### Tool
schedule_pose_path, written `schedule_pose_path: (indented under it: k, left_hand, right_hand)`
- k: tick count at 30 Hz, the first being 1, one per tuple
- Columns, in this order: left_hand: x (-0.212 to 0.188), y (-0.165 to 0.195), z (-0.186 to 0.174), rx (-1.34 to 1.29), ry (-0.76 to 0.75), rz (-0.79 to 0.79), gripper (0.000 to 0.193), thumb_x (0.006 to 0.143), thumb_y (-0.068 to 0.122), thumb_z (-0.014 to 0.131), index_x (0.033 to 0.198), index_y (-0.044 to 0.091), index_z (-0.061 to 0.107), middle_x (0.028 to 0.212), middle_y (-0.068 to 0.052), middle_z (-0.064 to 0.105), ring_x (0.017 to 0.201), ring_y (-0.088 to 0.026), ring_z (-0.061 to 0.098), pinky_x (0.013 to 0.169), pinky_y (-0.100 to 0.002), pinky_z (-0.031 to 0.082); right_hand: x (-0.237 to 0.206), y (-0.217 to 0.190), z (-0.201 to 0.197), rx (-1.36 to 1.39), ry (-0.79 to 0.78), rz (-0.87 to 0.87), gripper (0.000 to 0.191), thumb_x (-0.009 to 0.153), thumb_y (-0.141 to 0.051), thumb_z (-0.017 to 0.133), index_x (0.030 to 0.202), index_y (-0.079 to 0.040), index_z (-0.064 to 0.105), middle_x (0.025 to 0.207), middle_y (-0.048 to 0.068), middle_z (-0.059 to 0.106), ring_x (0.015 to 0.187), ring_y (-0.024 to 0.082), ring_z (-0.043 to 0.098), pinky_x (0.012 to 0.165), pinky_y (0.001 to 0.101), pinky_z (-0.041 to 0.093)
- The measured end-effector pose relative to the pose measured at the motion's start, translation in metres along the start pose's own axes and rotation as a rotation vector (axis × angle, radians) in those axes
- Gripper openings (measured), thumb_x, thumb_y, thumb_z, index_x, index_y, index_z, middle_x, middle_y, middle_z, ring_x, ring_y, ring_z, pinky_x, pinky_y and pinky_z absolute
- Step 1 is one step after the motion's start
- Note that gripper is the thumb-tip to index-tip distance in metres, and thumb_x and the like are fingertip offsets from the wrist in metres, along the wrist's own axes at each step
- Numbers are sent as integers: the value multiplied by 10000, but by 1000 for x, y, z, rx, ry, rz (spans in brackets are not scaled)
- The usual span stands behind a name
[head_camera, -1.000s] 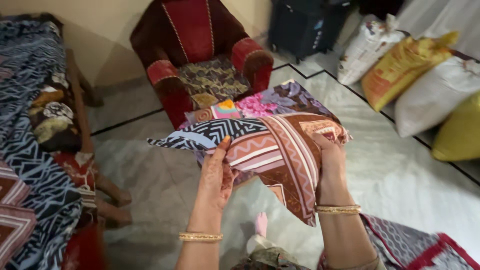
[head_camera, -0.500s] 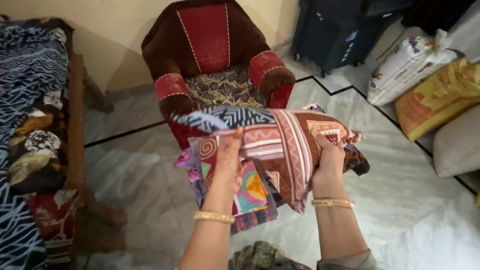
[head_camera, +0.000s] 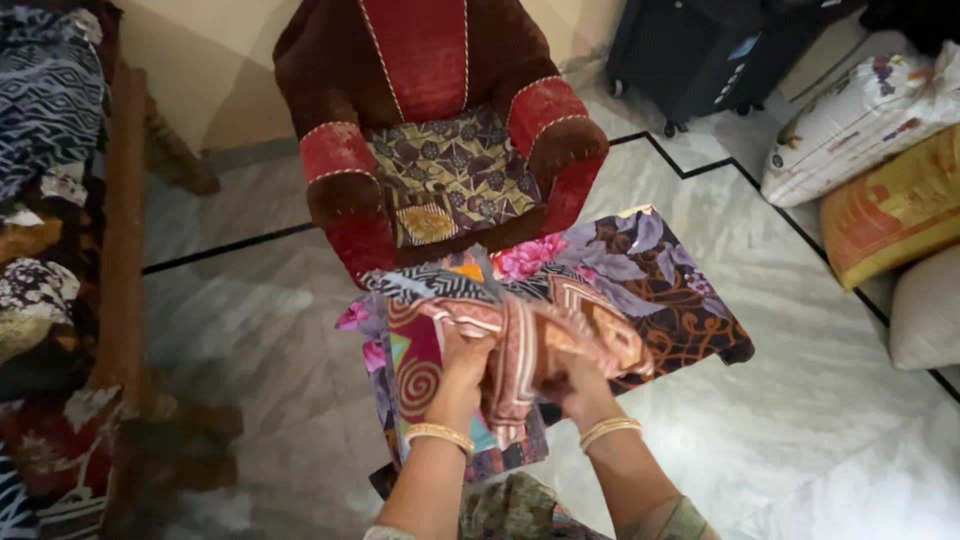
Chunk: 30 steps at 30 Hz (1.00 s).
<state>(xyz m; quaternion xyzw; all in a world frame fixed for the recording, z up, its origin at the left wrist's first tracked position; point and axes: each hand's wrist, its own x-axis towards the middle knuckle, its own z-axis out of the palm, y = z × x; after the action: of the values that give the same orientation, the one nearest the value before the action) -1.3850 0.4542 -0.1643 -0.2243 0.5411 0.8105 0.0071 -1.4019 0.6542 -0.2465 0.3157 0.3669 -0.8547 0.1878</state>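
Hands both clenched, my left hand (head_camera: 462, 358) and right hand (head_camera: 578, 385) bunch the striped pink-and-cream patterned cloth (head_camera: 530, 340) before the red velvet armchair (head_camera: 430, 120), its long axis running left to right above a floral cloth (head_camera: 650, 280).

We are in a home's living room: a red and brown upholstered armchair (head_camera: 440, 150) stands against the cream wall on a marble floor (head_camera: 830, 400). Left of the armchair sits a wooden-framed bed with patterned bedding (head_camera: 45, 150); right of it, stuffed sacks (head_camera: 880, 150).
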Motion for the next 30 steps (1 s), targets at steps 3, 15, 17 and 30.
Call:
schedule_pose_path:
  k: [3,15,17,30]
  left_hand:
    - [2,-10,-19,-12,52,75,986,791,21,758,1613,116,223,1291,-114,645,1036,-213,675,845,-347,570]
    - [-28,22,-78,113,174,169,679,848,10,668,1497,132,509,1180,-65,714,984,-169,652,838,-304,531]
    - [-37,30,-96,239,204,221,599,867,12,645,1451,133,594,1182,-130,725,997,-217,643,855,-342,522]
    - [-211,93,-234,818,681,722,584,801,27,706,1347,225,645,1537,-218,469,1363,-432,488,1090,-473,437]
  right_hand:
    - [-18,27,10,-295,40,109,177,925,-209,590,987,-62,664,917,115,711,854,311,719,724,496,593]
    - [-74,38,135,-1113,-296,-306,457,920,-168,678,1367,-110,602,1067,122,738,912,195,662,752,333,557]
    - [-77,51,153,-1166,-506,-553,491,907,-89,655,1397,-121,633,1078,121,748,965,166,671,819,299,551]
    - [-212,195,248,-1157,-1003,-657,547,912,-58,669,1444,-104,550,1306,112,693,1120,170,658,884,309,557]
